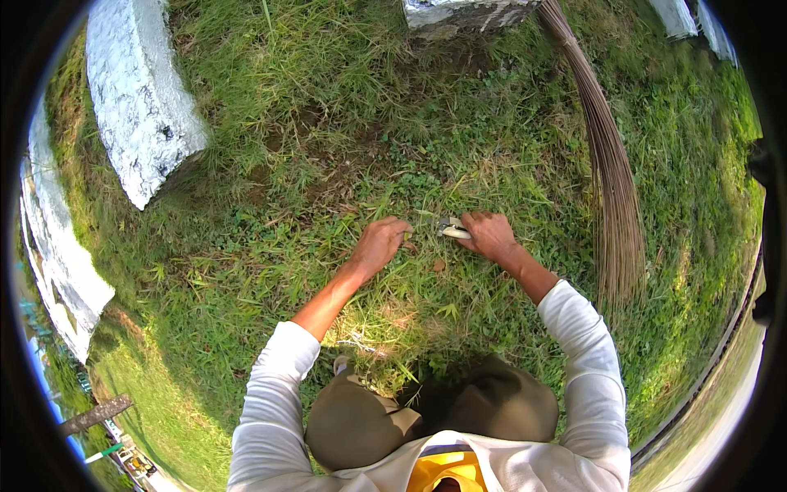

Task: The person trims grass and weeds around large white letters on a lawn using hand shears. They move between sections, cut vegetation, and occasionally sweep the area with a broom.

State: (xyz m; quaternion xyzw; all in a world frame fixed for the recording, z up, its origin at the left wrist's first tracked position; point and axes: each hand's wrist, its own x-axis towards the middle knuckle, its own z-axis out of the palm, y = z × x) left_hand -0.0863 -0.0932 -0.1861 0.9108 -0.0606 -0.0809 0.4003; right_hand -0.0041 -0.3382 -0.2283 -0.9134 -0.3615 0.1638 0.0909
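Note:
My right hand is closed around the pale handles of pruning shears, whose metal head points left, just above the grass. Left of it, my left hand has its thumb and fingers pinched together low over the grass; a bit of green shows at the fingertips, too small to tell whether it is held. A small brown leaf lies on the grass below and between the hands. Grass and small broad-leaved weeds surround both hands.
A stick broom lies on the grass to the right. White-painted blocks stand at the upper left and top centre, with more at the far left and upper right. A paved strip runs along the lower right.

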